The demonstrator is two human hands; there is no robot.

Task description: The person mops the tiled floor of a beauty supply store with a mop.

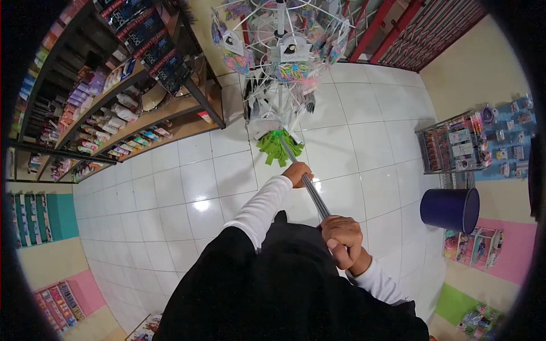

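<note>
A mop with a grey metal handle (318,196) and a green strip head (277,149) slants away from me. Its head lies on the white tiled floor (335,142), at the foot of a white wire display stand (281,94). My left hand (297,174) is wrapped round the handle partway down, nearer the mop head. My right hand (343,240) grips the handle's upper end, close to my body. Both sleeves are white at the forearm.
Shelves of bottles and boxes (114,113) line the left side. The wire stand holds bags of colourful small items. A red folding gate (392,34) stands at the back. On the right are a wire rack (455,142) and a dark purple bin (449,209).
</note>
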